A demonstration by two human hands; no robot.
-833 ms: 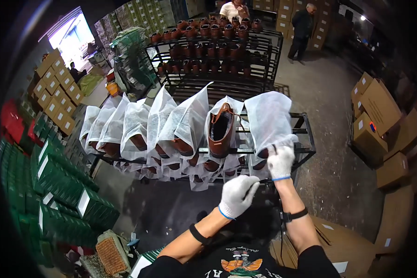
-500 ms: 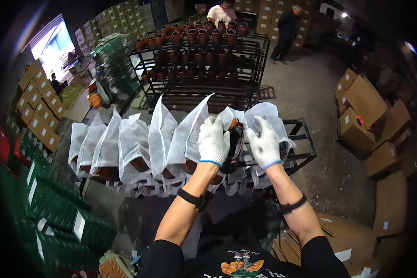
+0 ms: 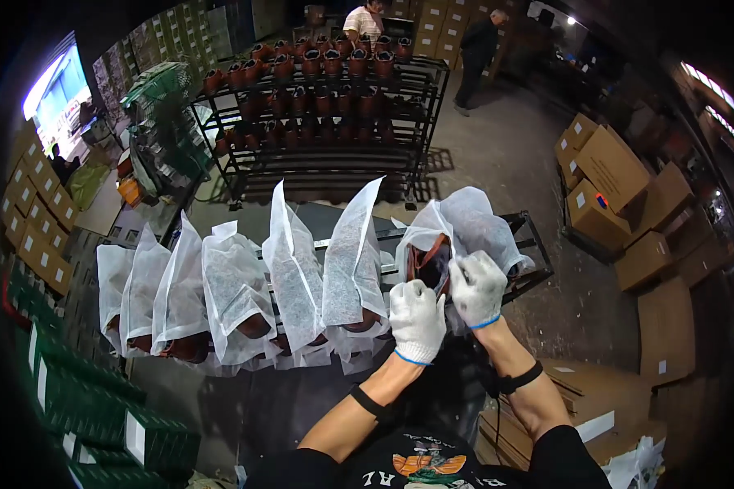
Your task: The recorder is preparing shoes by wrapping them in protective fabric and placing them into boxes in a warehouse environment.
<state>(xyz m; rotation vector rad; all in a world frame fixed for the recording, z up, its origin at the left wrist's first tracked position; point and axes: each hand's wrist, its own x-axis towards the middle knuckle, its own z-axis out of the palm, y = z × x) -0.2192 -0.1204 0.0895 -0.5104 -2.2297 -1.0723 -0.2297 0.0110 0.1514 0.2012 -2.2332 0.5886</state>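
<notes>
In front of me stands a dark reddish-brown shoe (image 3: 434, 269), its far part inside a thin white fabric bag (image 3: 425, 218). My left hand (image 3: 417, 321), in a white knit glove with a blue cuff, is closed at the bag's near left edge, by the shoe. Gloved the same way, my right hand (image 3: 475, 287) has curled fingers pressed on the bag's right edge beside the shoe opening. The fingertips of both hands are partly hidden. Just right of it is another bagged shoe (image 3: 485, 228).
Several upright white bags (image 3: 294, 269) over brown shoes line the black metal rack (image 3: 532, 244) to the left. Beyond stands a shoe-filled rack (image 3: 318, 155). Cartons (image 3: 612, 175) lie right, green boxes (image 3: 81, 383) left. Two people are at the back.
Both hands have come nearer to me and closer together, to the shoe's near end. The white bag now covers the shoe's far part. The whole view has shifted.
</notes>
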